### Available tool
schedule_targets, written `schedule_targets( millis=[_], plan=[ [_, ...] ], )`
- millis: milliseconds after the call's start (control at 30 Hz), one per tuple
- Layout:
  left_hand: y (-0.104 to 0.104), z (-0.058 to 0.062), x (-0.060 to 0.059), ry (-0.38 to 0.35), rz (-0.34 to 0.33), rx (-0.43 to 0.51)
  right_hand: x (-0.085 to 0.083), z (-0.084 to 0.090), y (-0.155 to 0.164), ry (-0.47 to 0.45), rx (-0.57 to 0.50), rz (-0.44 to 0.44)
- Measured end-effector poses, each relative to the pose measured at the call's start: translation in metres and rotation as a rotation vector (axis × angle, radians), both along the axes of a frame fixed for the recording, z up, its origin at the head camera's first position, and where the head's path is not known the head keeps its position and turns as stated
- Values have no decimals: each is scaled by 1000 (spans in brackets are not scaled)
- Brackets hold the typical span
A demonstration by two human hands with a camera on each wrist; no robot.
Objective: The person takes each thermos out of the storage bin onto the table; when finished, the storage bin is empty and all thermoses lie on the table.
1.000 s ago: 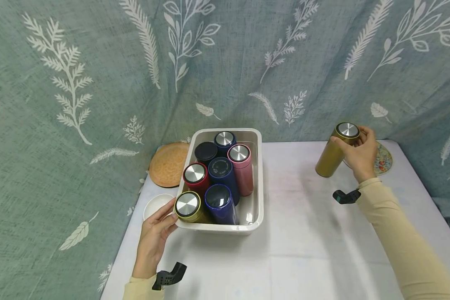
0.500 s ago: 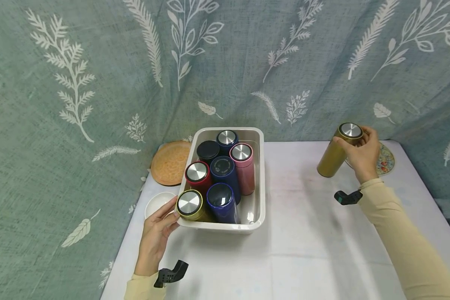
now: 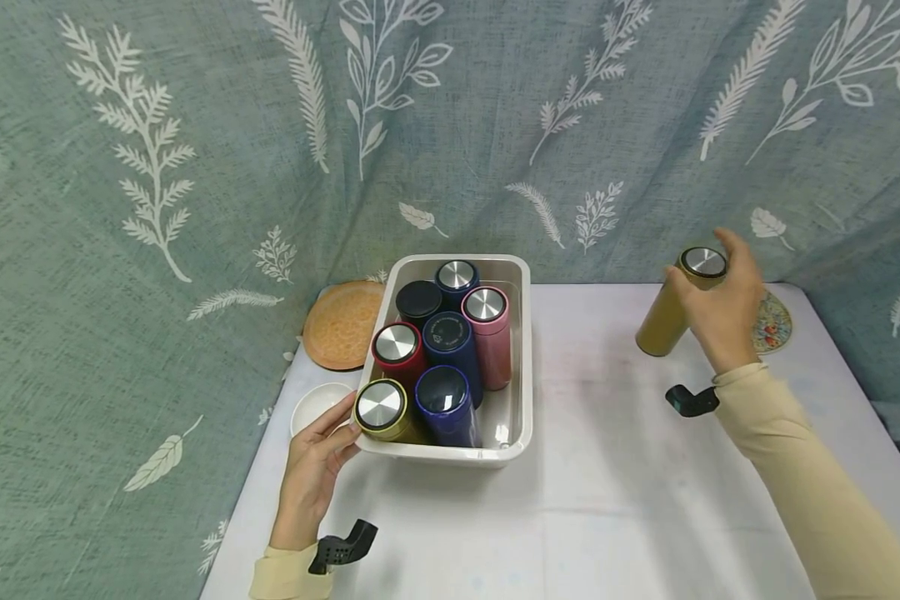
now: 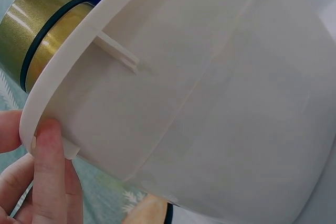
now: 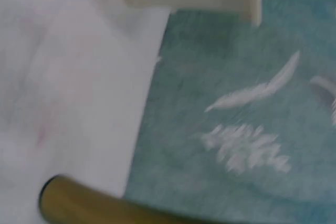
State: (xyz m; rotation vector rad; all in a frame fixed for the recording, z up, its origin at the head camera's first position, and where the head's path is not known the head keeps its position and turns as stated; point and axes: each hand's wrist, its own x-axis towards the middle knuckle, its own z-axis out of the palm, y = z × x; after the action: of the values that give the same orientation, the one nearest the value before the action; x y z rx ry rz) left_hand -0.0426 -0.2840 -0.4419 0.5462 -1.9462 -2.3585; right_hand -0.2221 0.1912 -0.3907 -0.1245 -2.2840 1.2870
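Over at three o'clock on the table [image 3: 607, 467] a gold flask [image 3: 667, 312] stands upright; the right hand [image 3: 720, 321] is against its steel cap, fingers spread and loosened, thumb touching the side. At nine o'clock the left hand [image 3: 311, 471] rests straight fingers on the near corner of the white tub [image 3: 521, 367], which holds seven flasks. An orange plate [image 3: 341, 325] leans behind it

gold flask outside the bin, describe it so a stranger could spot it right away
On the white table, look right of the white bin packed with flasks. Near the far right corner, beside a floral coaster, stands the gold flask at the right hand. It is the only flask outside the bin.
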Motion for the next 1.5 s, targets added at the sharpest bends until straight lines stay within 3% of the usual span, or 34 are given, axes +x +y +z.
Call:
schedule_targets(
  millis=[267,400,567,900,1100,1500],
  plan=[
    [0,0,0,4,-6,0,19,19,-29,-170,106,243],
    [-1,-1,0,0,-4,-3,29,22,-42,-159,116,321],
    [0,0,1,1,-9,-7,42,25,-54,-155,48,421],
    [-1,-1,1,9,-10,-14,62,24,-71,-208,-27,524],
    [-1,-1,2,7,-10,-2,64,20,-84,-223,-66,579],
    [-1,-3,1,12,-6,-5,73,17,-117,-257,-103,777]
  ],
)
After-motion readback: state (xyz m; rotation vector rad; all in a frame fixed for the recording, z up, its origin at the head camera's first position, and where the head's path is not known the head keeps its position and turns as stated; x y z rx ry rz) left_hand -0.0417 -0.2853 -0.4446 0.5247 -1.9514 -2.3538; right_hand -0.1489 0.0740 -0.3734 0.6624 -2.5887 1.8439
